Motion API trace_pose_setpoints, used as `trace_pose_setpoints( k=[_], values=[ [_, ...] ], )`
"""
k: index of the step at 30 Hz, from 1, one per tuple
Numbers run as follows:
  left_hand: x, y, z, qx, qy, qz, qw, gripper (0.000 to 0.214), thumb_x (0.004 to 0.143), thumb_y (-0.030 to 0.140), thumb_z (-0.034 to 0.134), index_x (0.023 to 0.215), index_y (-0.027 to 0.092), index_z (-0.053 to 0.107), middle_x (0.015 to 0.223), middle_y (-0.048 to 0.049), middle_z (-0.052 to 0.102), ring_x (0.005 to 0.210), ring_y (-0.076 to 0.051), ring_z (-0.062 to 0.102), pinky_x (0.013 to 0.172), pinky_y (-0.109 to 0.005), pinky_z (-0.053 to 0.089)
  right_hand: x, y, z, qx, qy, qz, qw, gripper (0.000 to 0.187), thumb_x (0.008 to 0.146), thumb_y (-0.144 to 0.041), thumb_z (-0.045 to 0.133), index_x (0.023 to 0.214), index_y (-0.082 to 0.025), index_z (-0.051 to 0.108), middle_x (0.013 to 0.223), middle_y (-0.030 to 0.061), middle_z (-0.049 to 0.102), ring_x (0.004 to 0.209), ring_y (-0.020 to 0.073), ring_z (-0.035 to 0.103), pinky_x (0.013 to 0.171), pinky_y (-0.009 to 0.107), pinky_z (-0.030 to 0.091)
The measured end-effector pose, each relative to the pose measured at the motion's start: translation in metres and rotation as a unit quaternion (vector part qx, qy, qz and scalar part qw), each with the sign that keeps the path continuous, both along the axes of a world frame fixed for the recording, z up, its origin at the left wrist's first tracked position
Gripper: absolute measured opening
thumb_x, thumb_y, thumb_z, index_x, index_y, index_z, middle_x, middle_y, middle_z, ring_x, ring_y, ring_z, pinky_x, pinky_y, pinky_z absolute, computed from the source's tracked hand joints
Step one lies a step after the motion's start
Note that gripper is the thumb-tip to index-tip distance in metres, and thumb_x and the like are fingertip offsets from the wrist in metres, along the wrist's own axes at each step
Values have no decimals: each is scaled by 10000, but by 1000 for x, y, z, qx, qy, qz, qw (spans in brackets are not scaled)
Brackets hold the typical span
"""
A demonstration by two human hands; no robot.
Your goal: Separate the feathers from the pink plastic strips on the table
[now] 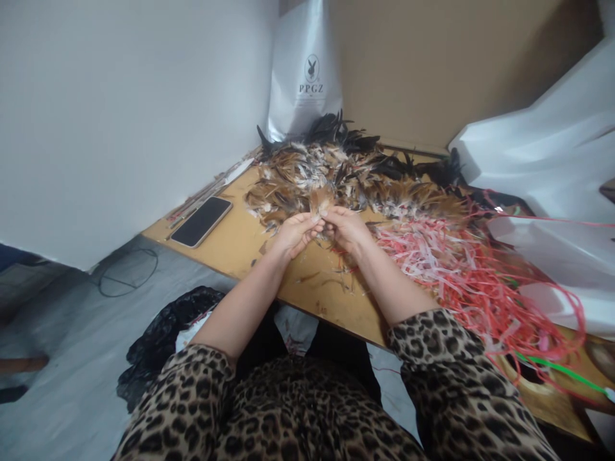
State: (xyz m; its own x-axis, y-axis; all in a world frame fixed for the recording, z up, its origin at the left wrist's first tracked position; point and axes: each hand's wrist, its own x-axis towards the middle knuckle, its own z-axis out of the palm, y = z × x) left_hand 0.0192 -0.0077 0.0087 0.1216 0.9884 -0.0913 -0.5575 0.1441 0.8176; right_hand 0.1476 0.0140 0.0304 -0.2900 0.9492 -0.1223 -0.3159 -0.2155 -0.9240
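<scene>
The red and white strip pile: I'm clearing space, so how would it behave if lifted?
The strip pile is probably floppy, since its strands curl; likely light, being thin strips; and apt to snag, as loops overlap.

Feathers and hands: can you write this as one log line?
left hand: pinching brown feathers | right hand: pinching same feathers | phone: on table

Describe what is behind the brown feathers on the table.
Black feathers lie behind the brown feathers, and a pale bag printed PPGZ stands beyond. Part of the bag's base is covered by feathers and cannot be seen.
</scene>
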Motion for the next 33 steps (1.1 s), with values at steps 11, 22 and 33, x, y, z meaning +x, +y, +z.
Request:
trace_pose_setpoints(
  k=[11,22,33],
  values=[
    [0,-2,0,2,65,-10,998,113,720,152,651,804,78,644,730,-67,686,563,-53,600,539,-144,450,2,3,-5,68,-88,-62,992,300,474,-371,775,579,-164,585,498,-50,537,447,55,423,451,205,321],
    [-2,-5,2,-4,105,-23,994,120,712,175,664,771,73,640,694,-59,672,552,-63,603,511,-146,443,7,5,-3,29,-72,6,997,338,447,-370,793,625,-148,611,447,-59,507,416,50,402,431,203,294],
    [-3,-4,-2,-13,90,-75,993,114,730,174,649,776,70,640,681,-60,667,535,-45,590,498,-121,430,8,8,-9,22,-68,7,997,279,470,-338,786,584,-156,608,497,-40,562,468,68,474,488,214,377]
  ],
)
